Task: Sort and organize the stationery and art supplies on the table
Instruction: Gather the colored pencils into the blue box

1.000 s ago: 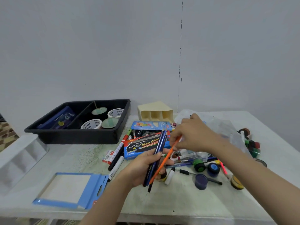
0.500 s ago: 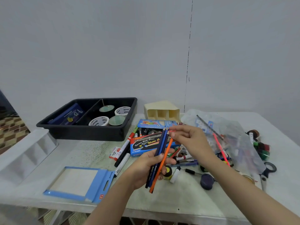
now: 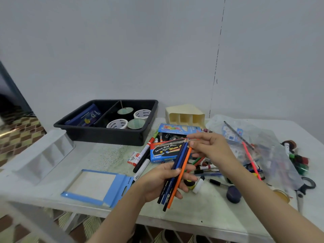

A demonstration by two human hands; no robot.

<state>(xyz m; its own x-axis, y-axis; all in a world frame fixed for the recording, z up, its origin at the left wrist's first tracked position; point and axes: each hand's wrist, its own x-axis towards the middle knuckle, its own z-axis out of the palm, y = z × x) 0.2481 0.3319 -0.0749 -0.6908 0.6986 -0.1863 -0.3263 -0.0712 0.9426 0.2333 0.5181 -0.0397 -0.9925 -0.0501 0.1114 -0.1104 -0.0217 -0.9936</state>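
the left hand [image 3: 157, 183] grips a bunch of pencils [image 3: 182, 156], in front of the black tray [image 3: 105, 135]. the right hand [image 3: 210, 149] is at their tips; i cannot tell if it pinches them.

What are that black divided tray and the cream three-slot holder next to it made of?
The black divided tray looks like moulded plastic, slightly glossy: its rounded rim catches a soft sheen. The cream three-slot holder is probably plastic too, matte, with thin even walls.
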